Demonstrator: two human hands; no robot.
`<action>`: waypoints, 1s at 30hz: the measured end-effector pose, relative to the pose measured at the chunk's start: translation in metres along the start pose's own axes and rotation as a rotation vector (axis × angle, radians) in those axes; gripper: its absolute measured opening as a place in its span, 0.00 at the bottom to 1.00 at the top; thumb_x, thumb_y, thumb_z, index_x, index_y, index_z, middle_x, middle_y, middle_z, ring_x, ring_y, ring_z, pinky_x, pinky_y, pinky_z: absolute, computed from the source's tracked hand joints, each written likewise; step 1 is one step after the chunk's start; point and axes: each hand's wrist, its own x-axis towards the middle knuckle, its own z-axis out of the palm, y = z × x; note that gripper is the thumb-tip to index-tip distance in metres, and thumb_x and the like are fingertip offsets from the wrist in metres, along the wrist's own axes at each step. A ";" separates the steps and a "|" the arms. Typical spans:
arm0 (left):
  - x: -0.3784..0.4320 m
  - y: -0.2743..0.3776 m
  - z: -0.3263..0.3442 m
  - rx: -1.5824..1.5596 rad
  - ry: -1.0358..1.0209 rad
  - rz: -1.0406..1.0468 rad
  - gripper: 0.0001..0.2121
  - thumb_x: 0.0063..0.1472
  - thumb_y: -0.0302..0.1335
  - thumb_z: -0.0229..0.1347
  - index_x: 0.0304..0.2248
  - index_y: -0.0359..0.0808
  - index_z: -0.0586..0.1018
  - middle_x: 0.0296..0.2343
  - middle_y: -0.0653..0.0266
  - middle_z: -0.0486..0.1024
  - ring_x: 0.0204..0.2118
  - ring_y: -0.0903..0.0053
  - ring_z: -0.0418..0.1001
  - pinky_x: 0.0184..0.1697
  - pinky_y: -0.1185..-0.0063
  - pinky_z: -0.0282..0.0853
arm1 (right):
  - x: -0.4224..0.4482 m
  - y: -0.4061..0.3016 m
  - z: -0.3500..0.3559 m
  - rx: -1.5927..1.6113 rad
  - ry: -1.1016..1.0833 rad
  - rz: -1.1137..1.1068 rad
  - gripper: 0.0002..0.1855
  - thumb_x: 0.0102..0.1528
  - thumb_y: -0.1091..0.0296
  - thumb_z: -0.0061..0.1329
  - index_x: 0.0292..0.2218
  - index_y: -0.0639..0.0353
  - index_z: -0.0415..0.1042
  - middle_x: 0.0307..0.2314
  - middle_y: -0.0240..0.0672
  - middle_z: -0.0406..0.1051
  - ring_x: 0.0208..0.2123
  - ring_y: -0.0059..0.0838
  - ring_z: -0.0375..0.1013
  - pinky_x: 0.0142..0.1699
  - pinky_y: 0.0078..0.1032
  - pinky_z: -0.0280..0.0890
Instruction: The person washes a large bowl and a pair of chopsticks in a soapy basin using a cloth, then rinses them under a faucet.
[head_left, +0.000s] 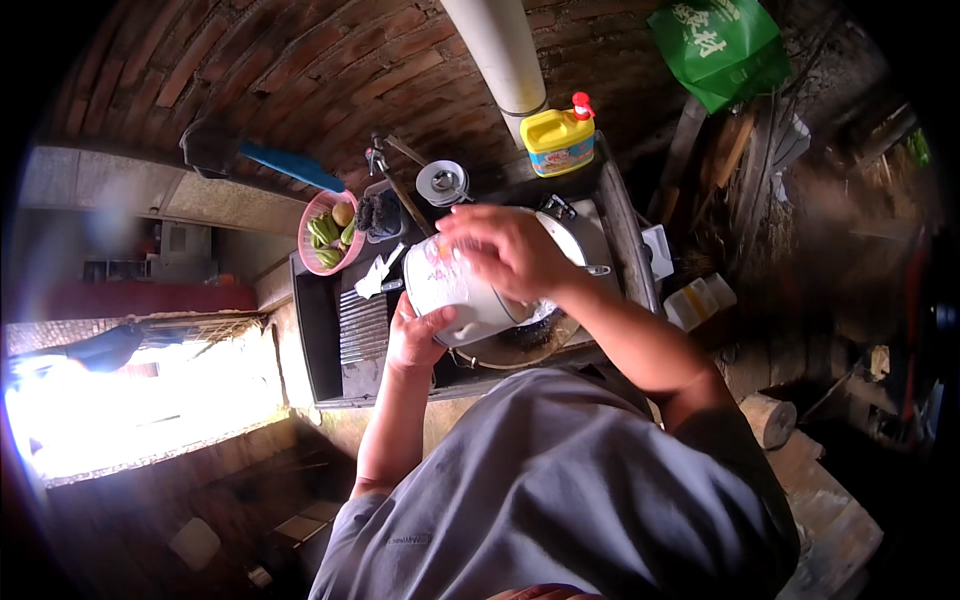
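A white enamel pot (442, 281) with a dark rim and a printed flower pattern is tilted on its side above the sink. My left hand (421, 330) grips its lower left edge, thumb on the outer wall. Across the pot's upper side lies my right hand (510, 251), fingers spread and slightly blurred; whether it touches the wall or holds something small, I cannot tell. Beneath the pot is a wok (517, 349), partly hidden. Behind my right hand shows a large white basin (561, 238), with a metal handle near its right edge.
A pink basket (302, 240) of green vegetables stands left of the tap (377, 159). Stacked bowls (441, 182) and a yellow detergent jug (559, 142) stand at the back. A ribbed washboard surface (363, 326) and a cleaver-like utensil (375, 276) lie left.
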 end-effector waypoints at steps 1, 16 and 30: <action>-0.004 0.002 0.000 0.026 0.047 -0.012 0.35 0.45 0.26 0.67 0.54 0.27 0.68 0.45 0.56 0.76 0.47 0.67 0.76 0.53 0.71 0.69 | 0.009 0.003 -0.005 0.229 -0.073 0.236 0.13 0.58 0.65 0.48 0.42 0.62 0.75 0.41 0.42 0.76 0.43 0.35 0.76 0.52 0.30 0.67; 0.013 -0.012 -0.056 -0.228 0.304 0.201 0.31 0.50 0.31 0.57 0.54 0.28 0.68 0.48 0.54 0.73 0.50 0.61 0.73 0.56 0.65 0.67 | -0.044 0.015 0.030 0.454 0.083 0.647 0.17 0.63 0.65 0.44 0.51 0.63 0.64 0.36 0.36 0.73 0.36 0.24 0.74 0.44 0.23 0.67; 0.019 -0.018 -0.048 -0.345 0.108 0.112 0.39 0.48 0.32 0.59 0.59 0.30 0.60 0.55 0.51 0.66 0.57 0.60 0.65 0.63 0.65 0.58 | -0.012 -0.004 0.006 -0.146 0.234 0.251 0.15 0.52 0.71 0.56 0.43 0.58 0.72 0.35 0.40 0.72 0.35 0.43 0.75 0.38 0.35 0.71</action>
